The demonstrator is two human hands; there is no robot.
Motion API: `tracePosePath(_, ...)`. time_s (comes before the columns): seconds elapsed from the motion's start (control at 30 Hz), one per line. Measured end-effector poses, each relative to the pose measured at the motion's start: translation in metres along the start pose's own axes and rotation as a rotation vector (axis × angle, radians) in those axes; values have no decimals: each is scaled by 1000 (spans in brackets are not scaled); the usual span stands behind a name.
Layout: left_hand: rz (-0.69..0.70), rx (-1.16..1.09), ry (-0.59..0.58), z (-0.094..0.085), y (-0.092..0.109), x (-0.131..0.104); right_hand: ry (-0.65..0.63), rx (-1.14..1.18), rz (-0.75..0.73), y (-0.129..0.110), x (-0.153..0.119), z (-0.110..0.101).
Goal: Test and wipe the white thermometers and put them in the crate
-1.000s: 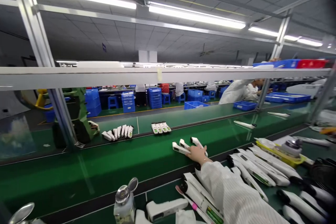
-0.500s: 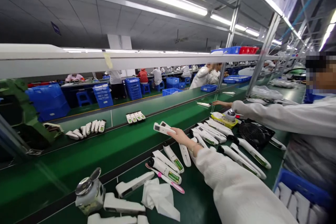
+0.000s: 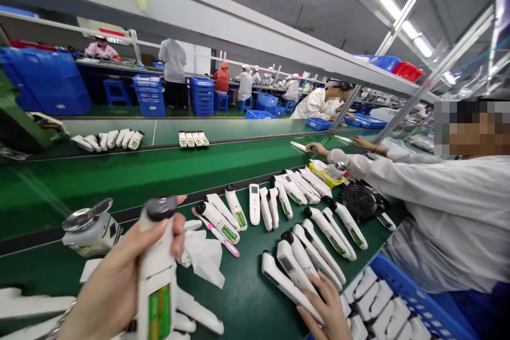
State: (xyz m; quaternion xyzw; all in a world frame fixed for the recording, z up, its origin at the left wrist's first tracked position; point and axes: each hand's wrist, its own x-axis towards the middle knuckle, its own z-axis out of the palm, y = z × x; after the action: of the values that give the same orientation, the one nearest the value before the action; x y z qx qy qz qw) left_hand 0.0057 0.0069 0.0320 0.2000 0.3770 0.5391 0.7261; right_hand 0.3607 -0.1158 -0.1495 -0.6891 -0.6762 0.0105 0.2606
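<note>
My left hand is wrapped round a white handheld device with a dark round tip and an open compartment showing green batteries. At the lower right, my right hand has its fingers spread over the lower ends of a row of white thermometer-like devices lying on the green bench. Whether it grips one of them cannot be made out. Between the hands lie a crumpled white tissue and a pink and white toothbrush. More devices with batteries showing rest behind them.
A metal-lidded bottle stands at left. A blue crate of white devices sits at lower right. Beyond the bench runs a green belt. At right a co-worker's arm reaches across near a yellow tray and a black fan-like coil.
The view has shifted. My right hand has left the belt side, where it held a white device, and come down to the row. My left hand has come into view with a device.
</note>
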Motion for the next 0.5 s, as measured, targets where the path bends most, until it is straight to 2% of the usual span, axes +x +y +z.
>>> tracePosePath(0.1, -54, -66, -27, 23, -15, 6, 137, 128, 25, -17, 27, 0)
tracePosePath(0.17, -67, -125, -82, 29, -22, 8, 184, 419, 123, -44, 51, -6)
tracePosePath(0.23, -60, -171, -170, 29, -26, 8, 170, 799, 294, -79, 76, -10)
tracePosePath(0.3, -24, -217, -259, 28, -28, 9, 49, 1171, 381, -120, 98, -10)
tracePosePath(0.37, 8, -275, -325, 25, -26, 11, -145, 1444, 350, -161, 113, -7)
tracePosePath(0.43, 29, -347, -340, 22, -20, 12, -318, 1618, 315, -197, 121, -3)
tracePosePath(0.5, 62, -442, -301, 18, -13, 13, -462, 1709, 295, -224, 125, 1)
